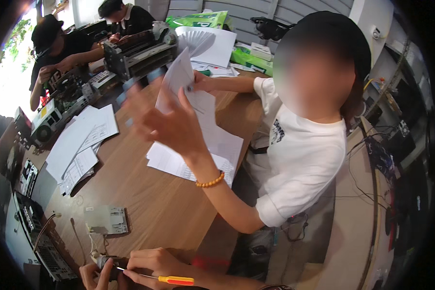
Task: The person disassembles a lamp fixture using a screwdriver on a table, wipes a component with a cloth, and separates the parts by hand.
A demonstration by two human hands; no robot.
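A: Both hands sit at six o'clock. The right hand (152,263) grips a yellow-and-red-handled screwdriver (171,279), its tip at a small dark part (107,263) pinched in the left hand (93,275).

B: Best to keep the blade square and the part pressed steady against the desk (154,203). Packages?

A: Green paper-ream wrappers (200,20) at twelve o'clock; white sheets (82,140) at nine.

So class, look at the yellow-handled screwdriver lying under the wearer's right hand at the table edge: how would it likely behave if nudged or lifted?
The screwdriver looks rigid, a thin metal shaft in a yellow and red plastic handle, so it should lift without bending. The handle looks rounded, so a nudge may roll it, and it lies close to the table edge. It is probably light enough for the right hand alone.
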